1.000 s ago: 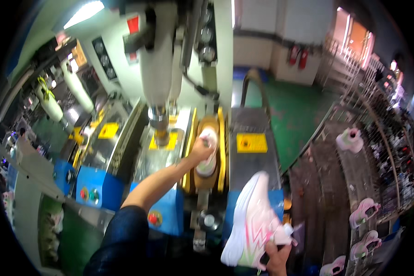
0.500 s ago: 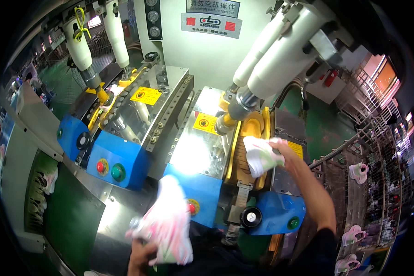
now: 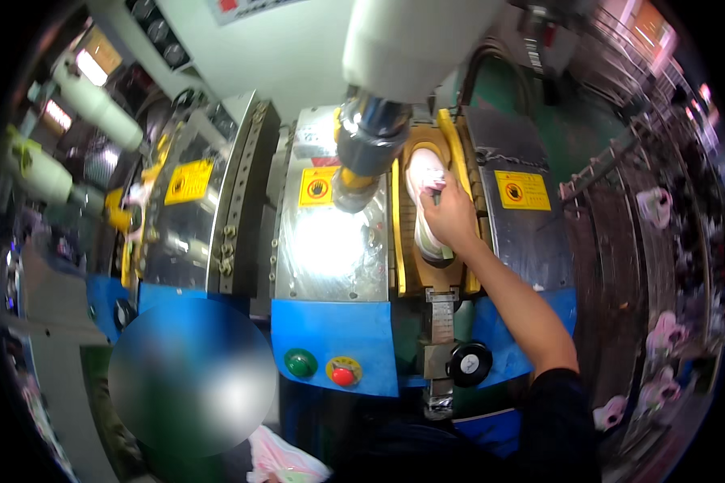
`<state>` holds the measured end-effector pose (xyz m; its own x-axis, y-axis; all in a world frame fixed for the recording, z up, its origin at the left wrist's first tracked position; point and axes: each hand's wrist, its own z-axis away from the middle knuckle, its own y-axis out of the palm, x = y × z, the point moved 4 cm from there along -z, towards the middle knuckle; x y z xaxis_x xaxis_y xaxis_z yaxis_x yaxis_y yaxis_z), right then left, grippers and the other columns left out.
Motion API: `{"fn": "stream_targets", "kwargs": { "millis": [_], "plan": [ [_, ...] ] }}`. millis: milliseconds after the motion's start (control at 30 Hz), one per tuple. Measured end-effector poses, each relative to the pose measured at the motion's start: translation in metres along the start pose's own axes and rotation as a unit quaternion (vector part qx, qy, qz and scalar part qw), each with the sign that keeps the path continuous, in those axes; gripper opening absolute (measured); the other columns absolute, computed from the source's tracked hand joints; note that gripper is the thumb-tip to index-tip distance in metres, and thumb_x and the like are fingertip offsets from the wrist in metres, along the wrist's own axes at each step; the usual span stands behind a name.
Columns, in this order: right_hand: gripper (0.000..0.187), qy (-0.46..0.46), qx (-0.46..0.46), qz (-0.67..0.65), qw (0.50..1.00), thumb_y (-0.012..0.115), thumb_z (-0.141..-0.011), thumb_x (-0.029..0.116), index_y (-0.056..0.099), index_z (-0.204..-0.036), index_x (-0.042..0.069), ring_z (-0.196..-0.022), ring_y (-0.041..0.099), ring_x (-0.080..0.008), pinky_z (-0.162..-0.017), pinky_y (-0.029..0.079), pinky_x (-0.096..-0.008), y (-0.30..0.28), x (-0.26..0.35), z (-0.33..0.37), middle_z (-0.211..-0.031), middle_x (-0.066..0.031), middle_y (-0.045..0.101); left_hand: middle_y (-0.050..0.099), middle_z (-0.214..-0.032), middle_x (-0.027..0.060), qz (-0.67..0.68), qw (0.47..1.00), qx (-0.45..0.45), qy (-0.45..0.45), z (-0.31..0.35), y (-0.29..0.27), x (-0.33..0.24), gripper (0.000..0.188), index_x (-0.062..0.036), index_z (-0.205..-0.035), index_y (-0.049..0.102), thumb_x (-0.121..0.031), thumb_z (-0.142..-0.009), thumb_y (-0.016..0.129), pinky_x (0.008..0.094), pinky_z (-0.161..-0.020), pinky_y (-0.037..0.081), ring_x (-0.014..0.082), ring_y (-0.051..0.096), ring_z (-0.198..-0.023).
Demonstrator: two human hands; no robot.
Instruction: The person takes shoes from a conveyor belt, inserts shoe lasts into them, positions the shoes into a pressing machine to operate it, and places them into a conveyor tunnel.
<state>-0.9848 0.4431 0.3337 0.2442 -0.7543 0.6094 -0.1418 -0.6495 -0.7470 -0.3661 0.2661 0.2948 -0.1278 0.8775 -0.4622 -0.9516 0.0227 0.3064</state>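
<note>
Between two yellow rails, a pale pink shoe lay in a tan cradle, the right hand gripping its upper. Yellow labels on the metal covers either side showed a black hand in a red ring, their print too small to read. Another pink shoe showed at the lower edge; the left hand was out of sight, its state untellable.

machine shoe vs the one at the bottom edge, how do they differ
The machine shoe lies between yellow strips with the right hand gripping it; the bottom-edge shoe is outside those strips. The machine shoe shows most of its length, while the bottom-edge shoe is cut off by the picture. Both look pale and pinkish.
</note>
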Motion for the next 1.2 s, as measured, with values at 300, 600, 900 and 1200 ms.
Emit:
{"fn": "stream_targets", "kwargs": {
  "millis": [300, 600, 900, 1200],
  "plan": [
    [0.047, -0.082, -0.072, 0.038, 0.993, 0.056, -0.083, 0.017, 0.043, -0.123, -0.004, -0.109, 0.053, -0.0387, -0.092, 0.043, -0.0448, -0.043, 0.048, 0.079, -0.121, -0.0254, 0.05, 0.058, -0.102, 0.0064, -0.258, 0.961, 0.05, 0.082, -0.09, 0.032, -0.025, 0.032, -0.0062, -0.119, 0.05, -0.021, -0.092, 0.051, 0.0299, -0.07, 0.051, 0.0176, 0.059, -0.088],
    [0.05, -0.388, 0.139, 0.127, 0.902, 0.061, -0.081, 0.023, 0.048, -0.12, -0.006, -0.125, 0.04, -0.0395, -0.105, 0.024, -0.0592, 0.073, 0.193, 0.225, -0.129, -0.0255, 0.046, 0.055, -0.123, 0.01, -0.313, 0.931, 0.188, 0.024, -0.084, 0.074, -0.044, 0.049, -0.0075, -0.135, 0.037, -0.028, -0.092, 0.052, 0.0311, -0.081, 0.051, 0.0223, 0.057, -0.11],
    [0.025, -0.409, 0.233, -0.361, 0.805, 0.064, -0.079, 0.007, 0.059, -0.102, 0.001, -0.1, 0.061, -0.0294, -0.096, 0.045, -0.0443, 0.034, 0.238, 0.38, -0.106, -0.0146, 0.063, 0.056, -0.112, 0.0123, -0.082, 0.968, 0.149, 0.183, 0.005, 0.023, -0.069, 0.044, -0.0009, -0.124, 0.045, -0.004, -0.082, 0.058, 0.0372, -0.082, 0.054, 0.0255, 0.06, -0.098],
    [0.019, -0.462, 0.548, -0.268, 0.644, 0.059, -0.086, 0.016, 0.063, -0.099, 0.004, -0.085, 0.062, -0.0337, -0.074, 0.051, -0.0387, 0.048, 0.301, 0.451, -0.094, -0.0156, 0.065, 0.053, -0.116, 0.0122, -0.411, 0.782, -0.101, 0.458, -0.172, -0.087, -0.136, 0.07, -0.0018, -0.13, 0.035, -0.011, -0.073, 0.074, 0.036, -0.095, 0.041, 0.0261, 0.053, -0.109]
  ]
}}
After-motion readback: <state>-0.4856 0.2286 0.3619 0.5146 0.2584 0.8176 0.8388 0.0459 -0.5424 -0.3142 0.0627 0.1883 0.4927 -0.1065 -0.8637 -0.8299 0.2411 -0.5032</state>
